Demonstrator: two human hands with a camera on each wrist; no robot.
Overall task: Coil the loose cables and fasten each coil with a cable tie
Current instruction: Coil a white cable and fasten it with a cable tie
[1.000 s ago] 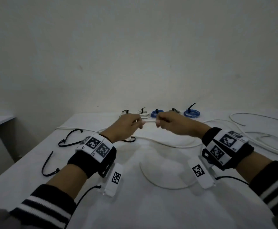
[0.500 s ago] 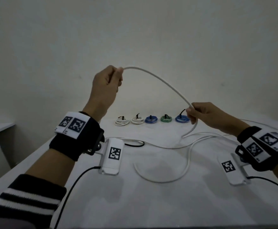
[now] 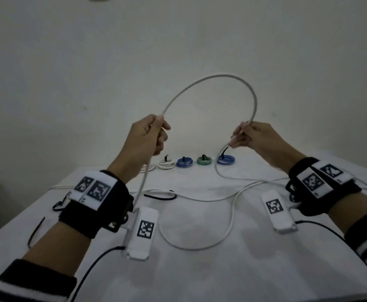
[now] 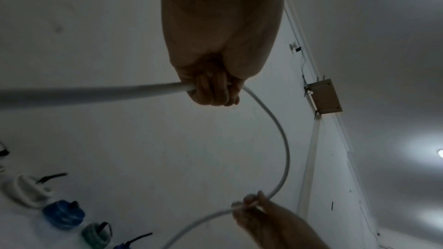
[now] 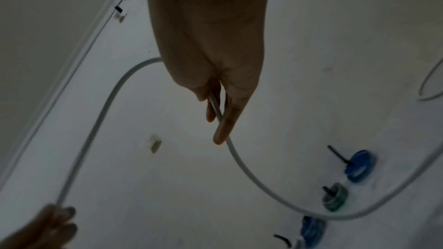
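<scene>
Cable (image 3: 211,78) arched between raised hands, tied coils (image 3: 184,162) behind on table (image 3: 222,269)

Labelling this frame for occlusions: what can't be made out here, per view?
- Head view: the leftmost white tied coil is mostly hidden behind the left hand and the white round cable.
- Head view: the cable's run to the right leaves the frame; its end is not visible.
- Left wrist view: the far blue tied coil is cut off by the bottom edge.
- Right wrist view: the left hand is cropped at the corner and blurred; the right hand is dim.
</scene>
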